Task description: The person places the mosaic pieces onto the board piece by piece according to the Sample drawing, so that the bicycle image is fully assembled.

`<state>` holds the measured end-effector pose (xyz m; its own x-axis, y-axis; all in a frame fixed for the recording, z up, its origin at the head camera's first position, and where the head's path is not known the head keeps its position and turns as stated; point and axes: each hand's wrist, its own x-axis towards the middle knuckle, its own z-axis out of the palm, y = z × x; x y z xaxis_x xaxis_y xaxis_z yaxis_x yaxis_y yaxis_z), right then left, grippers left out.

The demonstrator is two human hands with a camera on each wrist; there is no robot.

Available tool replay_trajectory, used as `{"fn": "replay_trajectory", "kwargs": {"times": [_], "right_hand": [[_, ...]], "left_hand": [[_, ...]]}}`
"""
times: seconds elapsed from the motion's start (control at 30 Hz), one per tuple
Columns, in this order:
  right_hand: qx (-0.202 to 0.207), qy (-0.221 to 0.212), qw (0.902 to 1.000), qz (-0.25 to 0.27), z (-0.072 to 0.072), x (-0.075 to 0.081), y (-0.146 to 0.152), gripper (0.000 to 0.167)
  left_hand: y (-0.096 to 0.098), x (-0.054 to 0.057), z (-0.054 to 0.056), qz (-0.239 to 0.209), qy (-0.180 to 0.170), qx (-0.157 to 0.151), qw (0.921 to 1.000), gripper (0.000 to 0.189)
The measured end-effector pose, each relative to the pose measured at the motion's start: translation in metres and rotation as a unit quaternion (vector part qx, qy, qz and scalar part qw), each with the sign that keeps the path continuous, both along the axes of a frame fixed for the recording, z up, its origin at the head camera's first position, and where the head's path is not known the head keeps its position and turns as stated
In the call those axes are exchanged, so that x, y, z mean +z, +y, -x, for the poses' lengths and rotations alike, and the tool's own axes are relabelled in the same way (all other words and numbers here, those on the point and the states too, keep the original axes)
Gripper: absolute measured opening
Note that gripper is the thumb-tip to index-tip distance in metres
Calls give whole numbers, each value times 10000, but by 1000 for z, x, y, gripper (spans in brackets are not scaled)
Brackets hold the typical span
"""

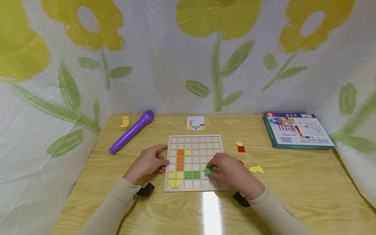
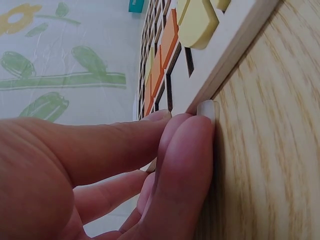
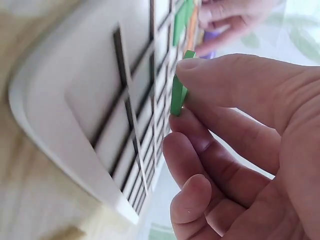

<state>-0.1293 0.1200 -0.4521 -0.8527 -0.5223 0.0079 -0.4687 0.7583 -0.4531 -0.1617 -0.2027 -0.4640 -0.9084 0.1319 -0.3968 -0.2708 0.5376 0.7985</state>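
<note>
A wooden grid board (image 1: 195, 188) lies flat on the table. My left hand (image 1: 149, 162) holds its left edge; in the left wrist view the thumb (image 2: 120, 145) lies over the rim and a fingertip sits low against the side. Between thumb and fingers my right hand (image 1: 232, 171) pinches a green square tile (image 3: 179, 95), tilted just above the board's lower right cells. On the board are two green squares (image 1: 192, 175), a column of orange squares (image 1: 180, 159), a yellow quarter-circle (image 1: 187, 152) and a circle of yellow quarter pieces (image 1: 175, 180).
Behind the board lies a pattern card (image 1: 195, 123). Loose yellow pieces (image 1: 256, 169) and a red square (image 1: 241, 149) lie to the right, with a box (image 1: 298, 131) beyond. A purple microphone-shaped object (image 1: 132, 132) and a small yellow object (image 1: 124, 123) lie at the back left.
</note>
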Motion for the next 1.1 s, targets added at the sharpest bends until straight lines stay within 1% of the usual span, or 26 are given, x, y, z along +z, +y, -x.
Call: {"fn": "replay_trajectory", "kwargs": {"times": [0.13,0.3,0.47,0.7,1.0,1.1], "right_hand": [[138,70,9999,-33,-3,-7,-9,19],[274,203,9994,78,-7,-11,-12,17],[278,307,9991,33,-8,-14,-13,18],[302,418,9987,-30,-7,-15,-13,19],[300,384,9988,-99,-6,-13,-12,20],[318,381,9987,-94,-6,-13,-12,19]], "left_hand": [[-2,0,-2,67,-78,59,9999,70],[-2,-1,-3,-14,-87,59,9999,70],[-2,-1,-2,-9,-49,35,10000,70],[-1,1,0,9,-23,2,10000,70],[0,2,1,-20,4,-84,10000,70],[0,2,1,-12,-34,-34,10000,70]]}}
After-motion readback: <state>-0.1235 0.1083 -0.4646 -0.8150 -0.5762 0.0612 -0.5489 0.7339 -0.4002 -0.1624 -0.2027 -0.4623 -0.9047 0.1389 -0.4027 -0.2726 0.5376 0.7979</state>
